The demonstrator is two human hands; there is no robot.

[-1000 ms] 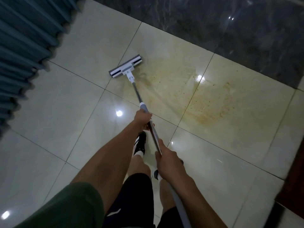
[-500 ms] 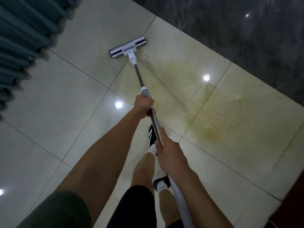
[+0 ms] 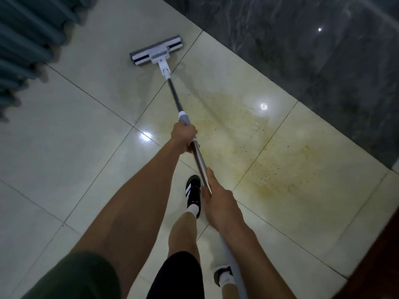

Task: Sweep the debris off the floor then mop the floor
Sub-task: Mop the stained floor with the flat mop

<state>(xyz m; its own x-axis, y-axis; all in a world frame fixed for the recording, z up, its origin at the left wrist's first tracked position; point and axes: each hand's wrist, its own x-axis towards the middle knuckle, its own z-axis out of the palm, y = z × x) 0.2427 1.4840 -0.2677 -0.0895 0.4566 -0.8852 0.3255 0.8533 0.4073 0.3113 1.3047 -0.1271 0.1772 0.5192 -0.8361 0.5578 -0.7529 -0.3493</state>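
Far left: teal pleated curtain [image 3: 26, 46] hanging to the glossy cream tiled floor [image 3: 71, 130]. It sits in the same top-left corner as in the two earlier frames, though the view has swung, so the person has turned a little rather than walked off.

Left of centre, near the top: flat rectangular grey-and-white mop head [image 3: 155, 53], pad down on the tiles, lying across a grout line. A second ago it was closer to the feet and near the left edge of the stain; half a second ago it had been pushed further out; now it is at the far end of the stroke, close to the dark marble strip, beyond the stain's upper tip.

Centre: long metal mop pole with a grey collar [image 3: 185, 119] running from head back to the body. Left hand [image 3: 184, 137] is wrapped fully round the pole just below the collar, fingers closed. Right hand [image 3: 218, 201] clasps the pole lower down, closed round it, thumb lying along the shaft. Black-and-white shoe [image 3: 192, 190] stepped forward beneath the pole.

Right of centre: broad yellowish stain with dark specks [image 3: 265, 160] spread over several tiles, looking much as it did in both earlier frames.

Far right and top: dark polished marble strip [image 3: 313, 50].

Reading: mopping is under way, but this stroke ran along the stain's left margin and cleared little of it. Most of the soiled patch is left to do; the specks suggest grit that sweeping missed.
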